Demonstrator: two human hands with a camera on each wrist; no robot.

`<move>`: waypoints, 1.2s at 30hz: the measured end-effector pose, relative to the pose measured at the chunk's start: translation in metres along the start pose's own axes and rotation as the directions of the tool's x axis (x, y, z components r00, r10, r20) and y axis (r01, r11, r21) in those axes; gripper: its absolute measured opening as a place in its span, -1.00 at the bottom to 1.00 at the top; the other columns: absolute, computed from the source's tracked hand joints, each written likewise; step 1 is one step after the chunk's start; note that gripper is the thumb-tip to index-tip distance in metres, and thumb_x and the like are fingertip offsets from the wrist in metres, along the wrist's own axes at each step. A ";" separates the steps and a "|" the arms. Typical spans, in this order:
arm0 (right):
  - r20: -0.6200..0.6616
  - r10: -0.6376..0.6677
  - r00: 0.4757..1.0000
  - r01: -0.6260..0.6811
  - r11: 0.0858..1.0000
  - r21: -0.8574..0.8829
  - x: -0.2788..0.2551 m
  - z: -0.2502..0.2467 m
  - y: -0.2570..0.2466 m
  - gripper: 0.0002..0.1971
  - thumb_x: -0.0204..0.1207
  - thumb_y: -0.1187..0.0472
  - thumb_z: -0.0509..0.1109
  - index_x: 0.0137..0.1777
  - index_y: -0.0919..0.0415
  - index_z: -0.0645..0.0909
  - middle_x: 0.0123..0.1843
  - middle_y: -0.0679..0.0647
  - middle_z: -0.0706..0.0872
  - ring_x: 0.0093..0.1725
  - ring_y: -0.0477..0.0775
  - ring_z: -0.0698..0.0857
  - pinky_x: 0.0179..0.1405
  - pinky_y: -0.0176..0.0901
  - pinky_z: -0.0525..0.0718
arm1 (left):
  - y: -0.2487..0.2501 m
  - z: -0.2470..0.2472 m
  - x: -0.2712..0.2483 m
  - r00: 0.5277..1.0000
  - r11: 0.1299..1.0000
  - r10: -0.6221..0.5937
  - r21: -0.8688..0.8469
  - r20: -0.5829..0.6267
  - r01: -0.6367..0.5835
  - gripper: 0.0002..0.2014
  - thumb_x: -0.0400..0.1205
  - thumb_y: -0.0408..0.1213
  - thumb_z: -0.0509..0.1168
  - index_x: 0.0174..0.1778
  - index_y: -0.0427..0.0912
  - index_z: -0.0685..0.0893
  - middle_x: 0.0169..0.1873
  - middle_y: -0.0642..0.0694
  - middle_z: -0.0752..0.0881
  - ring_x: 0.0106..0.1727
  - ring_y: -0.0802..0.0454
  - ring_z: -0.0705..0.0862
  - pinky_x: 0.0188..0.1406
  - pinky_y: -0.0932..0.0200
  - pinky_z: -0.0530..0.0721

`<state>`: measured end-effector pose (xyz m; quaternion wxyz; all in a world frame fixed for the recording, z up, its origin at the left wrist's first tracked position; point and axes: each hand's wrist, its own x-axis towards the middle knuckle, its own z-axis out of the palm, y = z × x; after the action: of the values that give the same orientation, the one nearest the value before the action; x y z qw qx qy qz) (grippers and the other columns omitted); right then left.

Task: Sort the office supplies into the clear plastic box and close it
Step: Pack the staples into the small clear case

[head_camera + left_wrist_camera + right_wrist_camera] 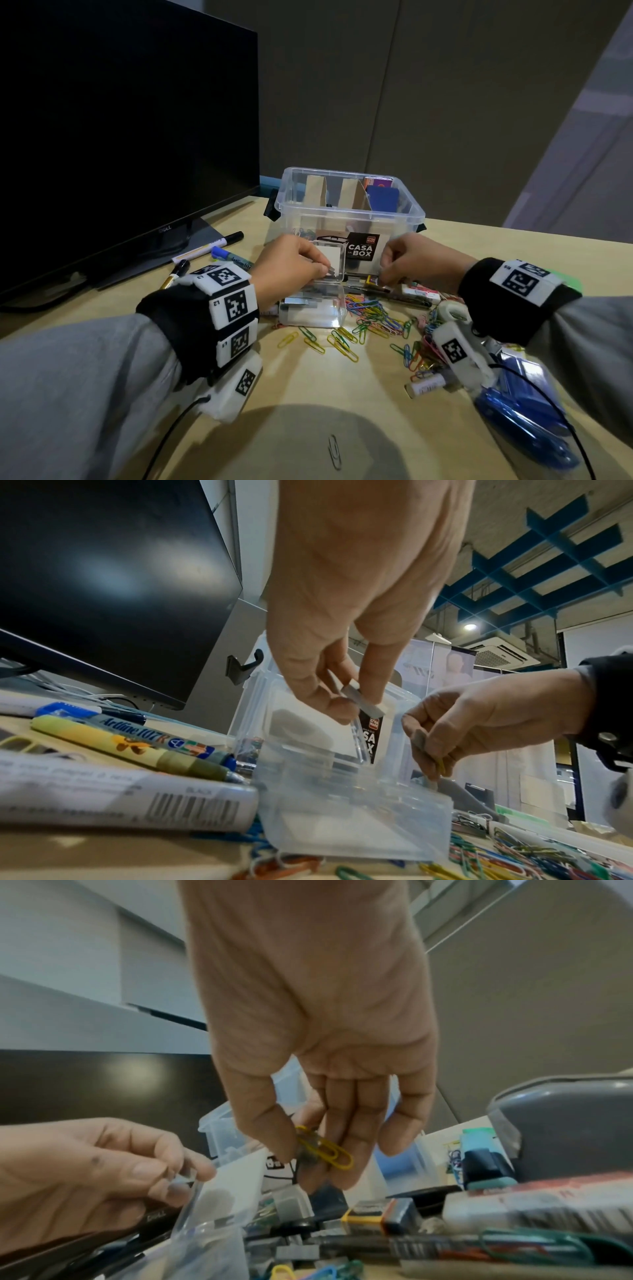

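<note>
The clear plastic box (pixel 349 209) stands open at the back of the desk, with cardboard dividers and a blue item inside. In front of it lies a small clear case (pixel 313 310) with its lid up and staple strips inside. My left hand (pixel 323 269) pinches a grey staple strip (pixel 365 703) just above the small case (pixel 346 813). To the right, my right hand (pixel 385 279) pinches a yellow paper clip (pixel 329 1148) together with a small grey piece, low over the clutter. The left hand (pixel 103 1172) also shows in the right wrist view.
A black monitor (pixel 120 137) fills the left. Markers (pixel 219 250) lie by its stand. Several coloured paper clips (pixel 370 315) are scattered mid-desk. An eraser (pixel 419 293), a small battery box (pixel 371 281), correction tape (pixel 452 310) and a blue plastic item (pixel 524 421) crowd the right.
</note>
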<state>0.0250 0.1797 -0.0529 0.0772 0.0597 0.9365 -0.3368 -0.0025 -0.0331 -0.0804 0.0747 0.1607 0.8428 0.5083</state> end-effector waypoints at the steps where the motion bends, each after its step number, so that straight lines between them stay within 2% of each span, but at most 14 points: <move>1: 0.002 -0.012 1.000 0.012 0.999 0.047 0.000 -0.001 0.000 -0.85 0.39 0.46 0.52 -0.23 0.26 0.61 -0.25 0.18 0.71 -0.24 0.08 0.66 -0.11 -0.03 0.66 | 0.000 0.001 0.000 1.000 1.000 0.005 -0.004 -0.004 -0.005 -0.92 0.59 -0.40 0.42 -0.16 -0.16 0.79 -0.19 -0.04 0.77 -0.11 0.06 0.72 -0.06 0.15 0.73; 5: -0.020 -0.043 0.999 0.044 0.997 0.063 0.002 -0.001 0.003 -0.81 0.35 0.47 0.57 -0.29 0.26 0.62 -0.33 0.11 0.69 -0.25 0.06 0.66 -0.03 0.01 0.70 | 0.000 0.002 -0.001 0.999 0.999 0.038 -0.014 0.018 -0.038 -0.95 0.56 -0.40 0.46 -0.16 -0.17 0.80 -0.27 -0.01 0.76 -0.20 0.14 0.68 -0.13 0.23 0.65; 10: -0.038 -0.044 0.998 0.047 0.996 0.074 0.002 0.001 0.005 -0.79 0.34 0.51 0.56 -0.32 0.26 0.61 -0.32 0.13 0.70 -0.24 0.06 0.69 0.02 0.04 0.73 | -0.001 0.004 -0.001 0.998 0.998 0.053 -0.018 0.039 -0.053 -0.88 0.51 -0.45 0.50 -0.10 -0.21 0.73 -0.17 -0.18 0.79 -0.09 -0.05 0.77 0.00 0.12 0.76; 13: -0.054 -0.052 0.997 0.058 0.991 0.118 0.002 -0.001 0.005 -0.76 0.29 0.55 0.56 -0.36 0.26 0.61 -0.29 0.19 0.72 -0.15 0.16 0.72 0.05 0.10 0.75 | 0.000 0.004 -0.001 0.998 0.999 0.049 -0.021 0.049 -0.048 -0.83 0.49 -0.47 0.51 -0.08 -0.19 0.71 -0.14 -0.20 0.78 -0.07 -0.05 0.77 -0.01 0.13 0.77; 17: -0.072 -0.051 0.996 0.061 0.989 0.138 0.001 -0.001 0.004 -0.76 0.31 0.57 0.51 -0.37 0.25 0.62 -0.28 0.18 0.70 -0.19 0.12 0.67 -0.03 0.03 0.72 | 0.000 0.004 -0.001 0.997 0.999 0.046 -0.008 0.066 -0.046 -0.82 0.48 -0.47 0.52 -0.08 -0.17 0.71 -0.15 -0.18 0.79 -0.09 -0.03 0.77 -0.05 0.16 0.77; 22: -0.111 -0.057 0.992 0.073 0.986 0.152 0.002 0.000 0.005 -0.75 0.34 0.59 0.42 -0.38 0.23 0.60 -0.24 0.22 0.69 -0.05 0.33 0.70 0.12 0.22 0.73 | 0.000 0.006 -0.001 0.997 0.999 0.046 -0.001 0.065 -0.046 -0.82 0.48 -0.45 0.53 -0.10 -0.16 0.71 -0.23 -0.10 0.76 -0.18 0.07 0.74 -0.13 0.25 0.73; 25: -0.165 -0.110 0.980 0.127 0.988 0.093 0.000 0.002 0.005 -0.75 0.37 0.53 0.46 -0.37 0.20 0.60 -0.26 0.13 0.71 -0.03 0.26 0.74 0.10 0.12 0.76 | -0.001 0.007 0.000 0.997 0.999 0.048 -0.025 0.059 -0.046 -0.82 0.47 -0.46 0.53 -0.14 -0.15 0.71 -0.22 -0.15 0.78 -0.16 0.01 0.76 -0.06 0.15 0.77; 29: -0.166 -0.241 0.956 0.255 0.964 0.070 -0.001 0.004 0.000 -0.83 0.42 0.45 0.53 -0.20 0.22 0.62 -0.22 0.16 0.72 -0.08 0.27 0.76 0.08 0.16 0.75 | -0.003 0.008 0.001 0.999 0.997 0.024 -0.076 0.045 -0.020 -0.80 0.49 -0.50 0.51 -0.07 -0.17 0.70 -0.14 -0.21 0.80 -0.03 -0.07 0.79 0.07 0.04 0.77; 31: -0.143 -0.318 0.937 0.328 0.943 0.057 -0.001 0.005 -0.005 -0.85 0.45 0.40 0.53 -0.09 0.22 0.62 -0.14 0.19 0.76 -0.08 0.18 0.77 0.08 0.11 0.76 | -0.004 0.008 0.002 0.999 0.993 0.000 -0.118 0.041 0.005 -0.77 0.50 -0.51 0.49 -0.01 -0.20 0.68 -0.11 -0.20 0.81 0.01 -0.07 0.79 0.12 -0.02 0.76; 34: -0.111 -0.410 0.905 0.409 0.912 -0.029 -0.003 0.010 -0.012 -0.83 0.48 0.33 0.52 0.00 0.18 0.63 -0.09 0.08 0.79 -0.07 -0.01 0.78 0.06 -0.03 0.77 | -0.004 0.009 0.003 0.999 0.984 -0.022 -0.178 0.029 0.026 -0.75 0.50 -0.54 0.48 0.02 -0.21 0.67 -0.07 -0.23 0.81 0.02 -0.10 0.80 0.13 -0.04 0.76; 36: -0.092 -0.433 0.897 0.433 0.901 -0.023 -0.004 0.014 -0.015 -0.78 0.45 0.34 0.54 0.05 0.19 0.64 -0.08 0.06 0.81 -0.07 -0.08 0.79 0.06 -0.11 0.77 | -0.003 0.009 0.002 0.999 0.974 -0.027 -0.223 0.026 0.032 -0.74 0.50 -0.56 0.47 0.01 -0.20 0.66 -0.05 -0.26 0.80 0.02 -0.12 0.80 0.10 -0.02 0.77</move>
<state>0.0276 0.1595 -0.0537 -0.0441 -0.1343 0.9292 -0.3414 -0.0026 -0.0267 -0.0874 0.1097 0.1447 0.7816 0.5968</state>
